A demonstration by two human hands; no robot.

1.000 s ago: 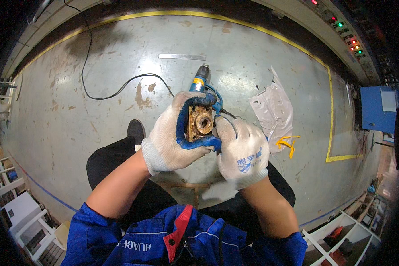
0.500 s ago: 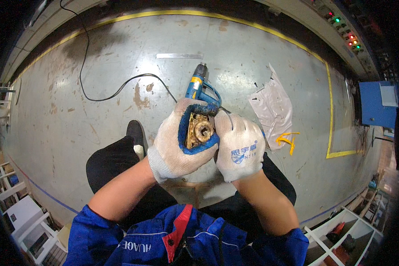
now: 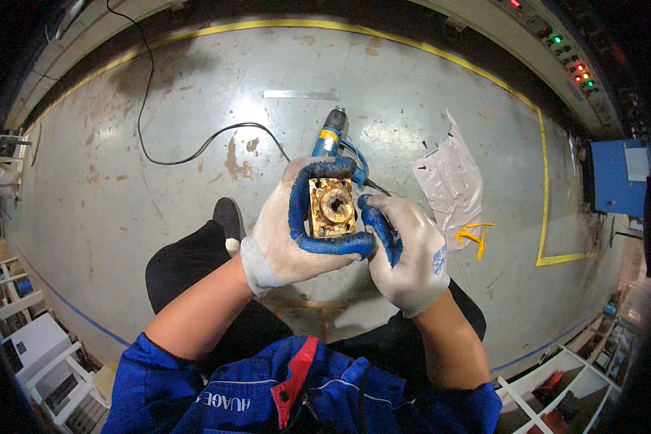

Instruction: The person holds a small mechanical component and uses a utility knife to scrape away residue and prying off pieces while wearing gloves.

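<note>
A gold-coloured, worn metal block (image 3: 333,207) with a square face, corner holes and a raised round hub around a notched centre hole sits in my left hand (image 3: 275,224). That hand's blue-coated fingers and thumb wrap around its far, left and near sides, and the hub faces up. My right hand (image 3: 409,249) is just right of the block, its gloved fingers curled together near the left thumb tip. Whatever the curled fingers may hold is hidden. Beyond my left hand, a blue corded power drill (image 3: 328,139) lies on the floor, its chuck pointing away.
A flat metal strip (image 3: 301,95) lies beyond the drill. The black cord (image 3: 195,148) curves leftward. At right are a white plastic sheet (image 3: 452,177) with small dark screws and a yellow strap (image 3: 474,235). A blue box (image 3: 618,177) stands far right; white divided bins (image 3: 557,394) are near right.
My right hand has pulled back to the right from the block and turned, showing its blue-coated fingers. The block now faces up more squarely in my left hand.
</note>
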